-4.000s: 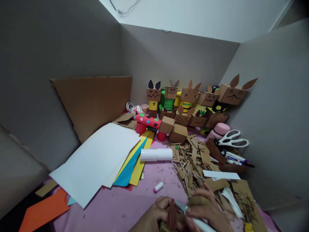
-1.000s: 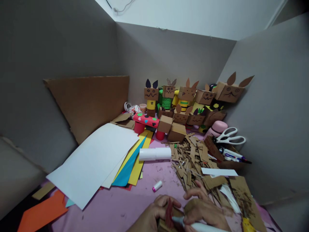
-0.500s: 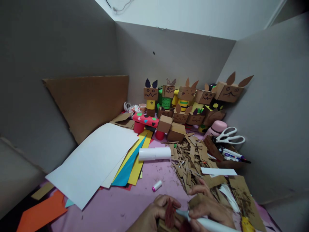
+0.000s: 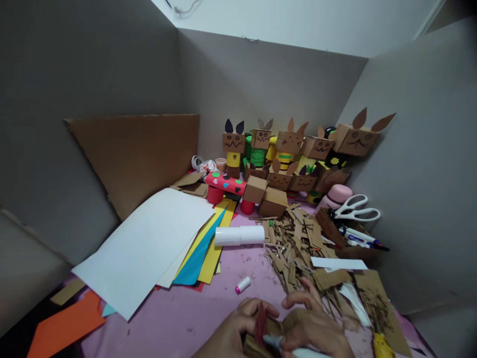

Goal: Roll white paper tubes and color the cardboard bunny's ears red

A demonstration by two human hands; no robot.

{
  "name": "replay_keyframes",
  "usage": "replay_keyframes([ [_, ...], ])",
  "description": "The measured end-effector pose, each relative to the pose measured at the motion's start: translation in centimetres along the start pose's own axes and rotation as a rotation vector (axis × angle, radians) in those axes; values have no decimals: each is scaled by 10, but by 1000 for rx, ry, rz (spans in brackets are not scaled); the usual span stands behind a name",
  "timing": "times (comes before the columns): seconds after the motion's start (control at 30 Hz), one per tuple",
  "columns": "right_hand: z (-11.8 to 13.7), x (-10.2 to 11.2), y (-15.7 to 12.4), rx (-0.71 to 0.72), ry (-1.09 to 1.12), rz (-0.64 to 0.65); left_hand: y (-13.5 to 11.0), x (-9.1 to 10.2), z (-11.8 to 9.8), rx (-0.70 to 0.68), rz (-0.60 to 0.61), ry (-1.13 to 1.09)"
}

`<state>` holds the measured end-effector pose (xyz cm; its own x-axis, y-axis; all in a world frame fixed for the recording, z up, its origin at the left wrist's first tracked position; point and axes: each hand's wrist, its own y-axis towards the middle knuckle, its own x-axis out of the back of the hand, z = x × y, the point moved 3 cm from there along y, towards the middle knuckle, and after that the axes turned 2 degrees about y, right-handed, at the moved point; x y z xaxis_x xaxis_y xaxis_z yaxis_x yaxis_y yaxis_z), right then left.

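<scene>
At the bottom of the view, my left hand [image 4: 242, 323] is closed around a small cardboard box [image 4: 275, 327]. A dark red, leaf-shaped ear [image 4: 261, 322] stands up from the box beside my fingers. My right hand [image 4: 313, 328] grips a thick white marker [image 4: 303, 352], its pale tapered tip at the base of the ear. The box's lower part is cut off by the frame edge. A white marker cap with a magenta end [image 4: 243, 285] lies on the pink cloth ahead of my hands.
Cardboard scraps [image 4: 294, 248] are heaped at right, near a box of pens and scissors [image 4: 356, 209]. White sheets [image 4: 145, 248] and coloured paper [image 4: 203, 258] lie left. A white roll [image 4: 239, 235] sits mid-table. Several cardboard animal figures [image 4: 288, 141] stand behind, between grey panels [image 4: 276, 84].
My right hand has shifted left with the marker, bringing its tip lower and closer to the base of the red ear. My left hand keeps its hold on the box.
</scene>
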<state>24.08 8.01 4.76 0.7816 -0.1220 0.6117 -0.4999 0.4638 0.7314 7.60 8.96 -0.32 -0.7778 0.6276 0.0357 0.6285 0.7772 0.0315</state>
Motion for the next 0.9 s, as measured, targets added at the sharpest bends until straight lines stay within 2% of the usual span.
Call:
replay_keyframes([
  [0.1, 0, 4, 1, 5, 4, 78, 0, 0, 1, -13, -12, -3],
  [0.27, 5, 2, 5, -11, 7, -113, 0, 1, 3, -60, -8, -10],
  [0.33, 5, 1, 4, -31, 24, -140, -1, 1, 3, -55, -18, -21],
  [0.53, 0, 7, 2, 0, -9, 21, 0, 0, 0, -13, -1, -16],
  [0.77, -1, 6, -1, -16, 17, -12, 0, -2, 1, -10, 2, -16],
  [0.9, -2, 4, -2, -13, 30, 14, -1, -3, 3, -11, 13, 0],
])
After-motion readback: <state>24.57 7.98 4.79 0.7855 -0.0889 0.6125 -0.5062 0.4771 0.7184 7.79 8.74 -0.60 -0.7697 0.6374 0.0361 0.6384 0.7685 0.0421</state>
